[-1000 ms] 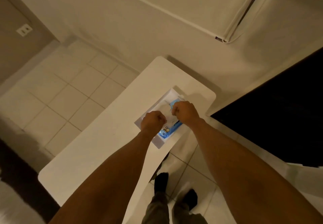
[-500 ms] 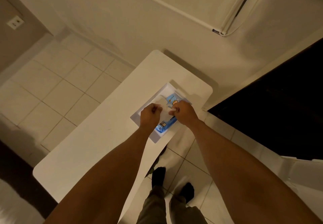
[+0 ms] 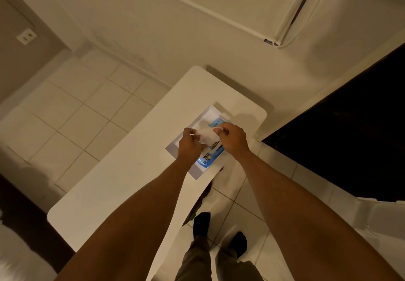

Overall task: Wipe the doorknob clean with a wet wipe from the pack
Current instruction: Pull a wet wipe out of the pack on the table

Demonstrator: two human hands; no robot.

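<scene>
A blue pack of wet wipes (image 3: 209,157) lies in a shallow white tray (image 3: 198,174) on a white table (image 3: 131,171). Above the pack, a white wet wipe (image 3: 207,137) is stretched between my two hands. My left hand (image 3: 189,147) pinches its left edge and my right hand (image 3: 233,137) pinches its right edge with thumb and fingers. The wipe hides the pack's opening. No doorknob is in view.
A white door (image 3: 197,28) or wall stands behind the table, with a dark doorway (image 3: 350,138) to the right. Tiled floor (image 3: 76,116) lies to the left. My feet (image 3: 219,232) stand beside the table's near edge.
Both hands have risen from the pack and moved apart, drawing the white wipe out and spreading it between them. More of the pack's blue front now shows.
</scene>
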